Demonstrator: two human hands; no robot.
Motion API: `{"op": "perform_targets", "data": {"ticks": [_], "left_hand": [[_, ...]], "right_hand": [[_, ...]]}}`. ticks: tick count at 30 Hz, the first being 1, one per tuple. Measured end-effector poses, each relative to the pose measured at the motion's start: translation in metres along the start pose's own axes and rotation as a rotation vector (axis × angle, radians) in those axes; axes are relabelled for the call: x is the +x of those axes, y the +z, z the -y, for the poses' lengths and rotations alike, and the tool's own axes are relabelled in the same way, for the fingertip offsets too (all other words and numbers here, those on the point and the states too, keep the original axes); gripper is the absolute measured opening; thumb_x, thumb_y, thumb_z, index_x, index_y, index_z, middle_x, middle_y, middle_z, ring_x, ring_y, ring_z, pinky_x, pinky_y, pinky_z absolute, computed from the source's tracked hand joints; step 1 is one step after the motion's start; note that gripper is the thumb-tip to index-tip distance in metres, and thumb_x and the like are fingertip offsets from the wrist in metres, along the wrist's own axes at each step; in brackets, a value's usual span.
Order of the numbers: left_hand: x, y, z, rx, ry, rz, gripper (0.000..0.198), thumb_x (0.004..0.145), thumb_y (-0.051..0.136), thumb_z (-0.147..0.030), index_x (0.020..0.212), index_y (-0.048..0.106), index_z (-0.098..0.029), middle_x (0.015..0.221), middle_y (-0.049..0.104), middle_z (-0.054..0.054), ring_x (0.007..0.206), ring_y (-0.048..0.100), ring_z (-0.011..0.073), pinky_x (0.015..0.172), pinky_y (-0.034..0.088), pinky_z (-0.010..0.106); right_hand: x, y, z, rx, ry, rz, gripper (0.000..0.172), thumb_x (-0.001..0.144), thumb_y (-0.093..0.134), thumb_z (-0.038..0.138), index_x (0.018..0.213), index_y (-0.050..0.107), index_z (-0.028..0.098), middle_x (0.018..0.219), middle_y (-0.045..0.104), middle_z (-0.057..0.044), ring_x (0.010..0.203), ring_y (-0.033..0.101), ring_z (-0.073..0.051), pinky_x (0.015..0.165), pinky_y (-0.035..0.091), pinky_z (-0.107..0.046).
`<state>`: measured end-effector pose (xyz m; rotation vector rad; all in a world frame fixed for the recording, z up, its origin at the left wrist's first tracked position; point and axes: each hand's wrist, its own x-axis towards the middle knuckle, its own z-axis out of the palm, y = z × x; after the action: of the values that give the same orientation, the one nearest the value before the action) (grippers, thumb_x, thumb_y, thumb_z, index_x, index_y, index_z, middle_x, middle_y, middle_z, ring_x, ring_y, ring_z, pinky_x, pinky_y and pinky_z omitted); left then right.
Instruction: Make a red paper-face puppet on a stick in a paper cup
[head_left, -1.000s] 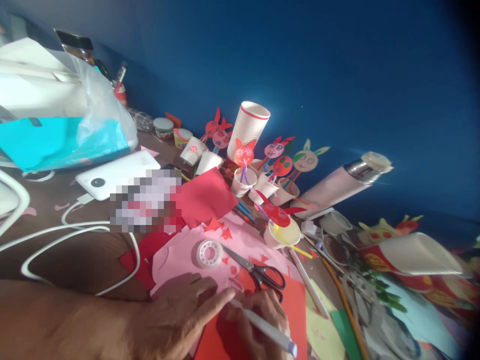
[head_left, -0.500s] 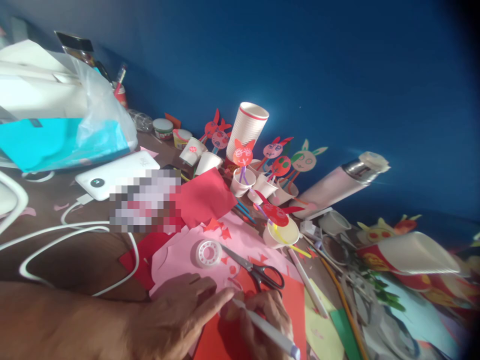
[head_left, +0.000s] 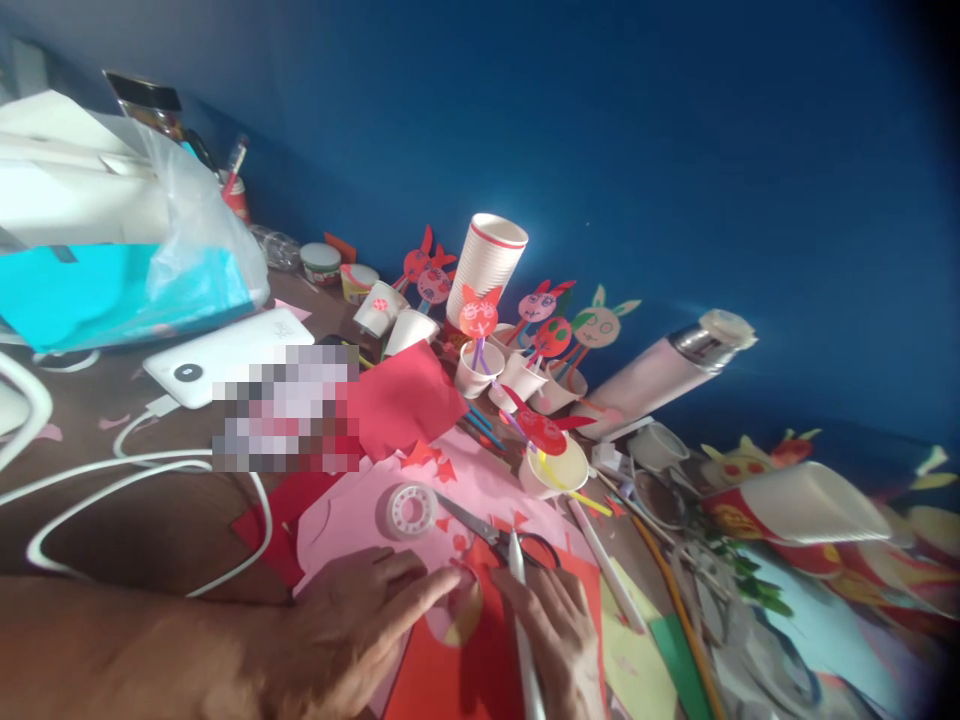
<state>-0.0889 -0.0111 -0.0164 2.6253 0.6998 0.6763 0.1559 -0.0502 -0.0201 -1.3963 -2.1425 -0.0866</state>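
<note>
My left hand [head_left: 352, 615] lies over pink paper [head_left: 341, 525]. Its index finger reaches out and rests on a small round pinkish cutout [head_left: 450, 628], partly hidden under the hand. On the orange-red sheet [head_left: 476, 685] is my right hand [head_left: 559, 630], holding a slim white pen [head_left: 525, 645] that stands tilted with one end up. Just beyond the hands lie black-handled scissors [head_left: 476, 522], the right hand partly covering them. A white tape roll [head_left: 412, 510] sits beside the blades, among small red scraps.
Paper cups with paper animal faces on straws, such as this one [head_left: 555, 465], stand at the back near a cup stack [head_left: 491, 260]. A flask [head_left: 660, 375] leans right. To the left are a power bank [head_left: 225, 355], white cable [head_left: 150, 460] and plastic bag [head_left: 202, 230].
My right hand has drawn away from the left fingertip toward the right, and the pen has swung more upright. The round cutout is now more exposed. The left hand stays nearly in place.
</note>
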Motion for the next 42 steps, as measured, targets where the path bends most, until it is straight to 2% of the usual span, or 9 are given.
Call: {"op": "perform_targets", "data": {"ticks": [3, 6, 11, 14, 20, 25, 31, 36, 42], "left_hand": [[0.001, -0.004, 0.001, -0.105, -0.002, -0.013, 0.072, 0.081, 0.040, -0.010, 0.145, 0.007, -0.020, 0.113, 0.062, 0.007, 0.098, 0.058, 0.0201, 0.088, 0.046, 0.028], [0.002, -0.006, -0.001, -0.186, -0.126, -0.066, 0.066, 0.083, 0.034, -0.005, 0.142, 0.015, -0.027, 0.115, 0.061, 0.003, 0.103, 0.056, 0.0164, 0.093, 0.042, 0.025], [0.008, -0.005, -0.003, -0.379, -0.357, -0.069, 0.053, 0.086, 0.037, -0.011, 0.135, 0.028, -0.030, 0.098, 0.064, 0.000, 0.085, 0.059, 0.0123, 0.085, 0.045, 0.021], [0.011, -0.007, -0.002, -0.444, -0.426, 0.005, 0.050, 0.087, 0.038, -0.014, 0.134, 0.031, -0.028, 0.091, 0.065, 0.000, 0.079, 0.058, 0.0126, 0.082, 0.046, 0.023], [0.018, -0.016, 0.000, -0.538, -0.443, 0.061, 0.048, 0.088, 0.037, -0.018, 0.135, 0.032, -0.025, 0.084, 0.063, 0.000, 0.081, 0.057, 0.0139, 0.087, 0.042, 0.026], [0.031, -0.021, -0.001, -0.668, -0.479, 0.003, 0.041, 0.090, 0.037, -0.025, 0.131, 0.036, -0.022, 0.079, 0.060, 0.001, 0.070, 0.053, 0.0131, 0.080, 0.042, 0.027], [0.047, -0.018, 0.002, -1.040, -0.563, -0.098, 0.045, 0.087, 0.039, -0.032, 0.127, 0.032, -0.013, 0.069, 0.055, 0.000, 0.057, 0.047, 0.0116, 0.058, 0.041, 0.026], [0.061, -0.025, 0.005, -1.110, -0.626, -0.134, 0.047, 0.084, 0.044, -0.035, 0.123, 0.036, -0.011, 0.067, 0.057, 0.000, 0.053, 0.049, 0.0113, 0.055, 0.040, 0.026], [0.086, -0.027, -0.008, -1.132, -0.592, -0.143, 0.042, 0.084, 0.044, -0.027, 0.126, 0.038, -0.021, 0.073, 0.060, -0.002, 0.061, 0.053, 0.0116, 0.060, 0.041, 0.025]], "right_hand": [[0.004, -0.010, -0.013, -0.094, -0.115, 0.126, 0.038, 0.092, 0.026, 0.015, 0.116, 0.056, 0.018, 0.086, 0.065, -0.009, 0.075, 0.059, -0.022, 0.073, 0.037, -0.039], [0.008, -0.022, -0.021, -0.183, -0.143, 0.166, 0.034, 0.091, 0.032, 0.013, 0.109, 0.059, 0.020, 0.079, 0.065, -0.006, 0.071, 0.056, -0.021, 0.073, 0.033, -0.037], [0.017, -0.032, -0.013, -0.202, -0.106, 0.140, 0.035, 0.084, 0.035, 0.006, 0.098, 0.063, 0.023, 0.070, 0.062, -0.003, 0.066, 0.052, -0.018, 0.073, 0.029, -0.036], [0.023, -0.024, 0.002, -0.081, -0.075, 0.103, 0.029, 0.086, 0.037, 0.011, 0.093, 0.063, 0.022, 0.073, 0.062, -0.004, 0.065, 0.052, -0.017, 0.069, 0.030, -0.033], [0.024, 0.005, 0.019, -0.035, -0.055, 0.171, 0.013, 0.082, 0.055, 0.020, 0.088, 0.063, 0.028, 0.071, 0.058, 0.000, 0.064, 0.048, -0.017, 0.064, 0.027, -0.031], [0.028, 0.013, 0.020, -0.042, -0.110, 0.109, 0.016, 0.078, 0.055, 0.023, 0.090, 0.063, 0.027, 0.069, 0.057, 0.000, 0.065, 0.049, -0.018, 0.065, 0.026, -0.033], [0.029, 0.018, 0.022, -0.032, -0.104, 0.105, 0.007, 0.077, 0.058, 0.023, 0.080, 0.063, 0.026, 0.072, 0.061, -0.001, 0.067, 0.051, -0.018, 0.066, 0.028, -0.033], [0.029, 0.010, 0.021, 0.194, 0.054, 0.161, 0.013, 0.078, 0.055, 0.018, 0.067, 0.059, 0.022, 0.068, 0.061, 0.001, 0.063, 0.053, -0.015, 0.064, 0.032, -0.029], [0.038, -0.014, 0.018, 0.625, 0.476, 0.219, 0.012, 0.081, 0.057, 0.027, 0.074, 0.065, 0.021, 0.072, 0.068, 0.000, 0.072, 0.061, -0.016, 0.067, 0.044, -0.024]]}}
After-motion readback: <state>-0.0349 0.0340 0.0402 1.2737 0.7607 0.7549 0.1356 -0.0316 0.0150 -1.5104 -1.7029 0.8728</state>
